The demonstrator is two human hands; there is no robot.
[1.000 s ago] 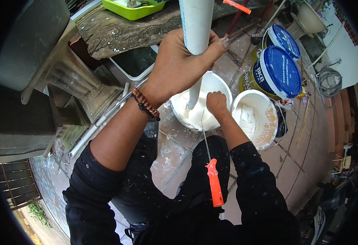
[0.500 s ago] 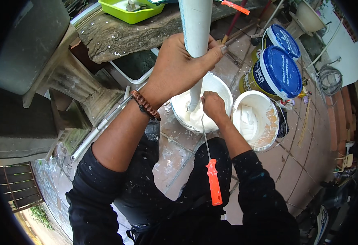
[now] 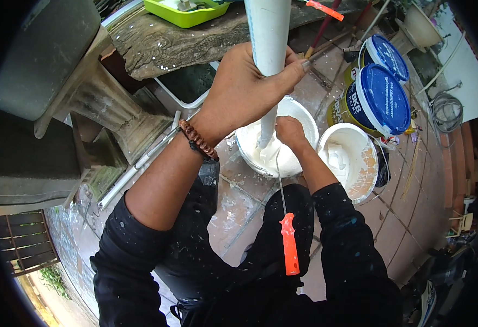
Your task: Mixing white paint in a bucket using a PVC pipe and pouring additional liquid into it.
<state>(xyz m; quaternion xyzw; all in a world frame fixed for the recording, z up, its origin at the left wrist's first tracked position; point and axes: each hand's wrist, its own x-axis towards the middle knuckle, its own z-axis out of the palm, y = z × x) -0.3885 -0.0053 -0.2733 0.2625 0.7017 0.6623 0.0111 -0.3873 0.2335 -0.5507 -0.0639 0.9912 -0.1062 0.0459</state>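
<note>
A thick white plastic pipe [image 3: 269, 32] stands nearly upright, its lower end dipping into a bucket of white paint [image 3: 310, 117]. My left hand [image 3: 250, 90] is closed around the pipe above the bucket, thumb across its near side. Lower down, my right hand [image 3: 291, 132] is over the bucket beside the pipe, fingers curled in. What they grip is hidden. A thin bent metal rod with an orange handle [image 3: 289, 245], like a paint roller frame, leans from the paint over the bucket's near rim toward my knee.
Right of the bucket is a second white bucket [image 3: 367, 188] with paint inside. Lidded blue-topped paint pails [image 3: 383, 101] stand beyond it. A wooden bench [image 3: 179, 46] at the back carries a green tray [image 3: 187, 19]. Concrete plant stands [image 3: 108, 103] and a thin white pipe [image 3: 135, 166] are at left.
The whole view has shifted slightly, so things sit farther right. My right hand has moved a little farther away over the bucket. My left hand keeps its hold on the pipe.
</note>
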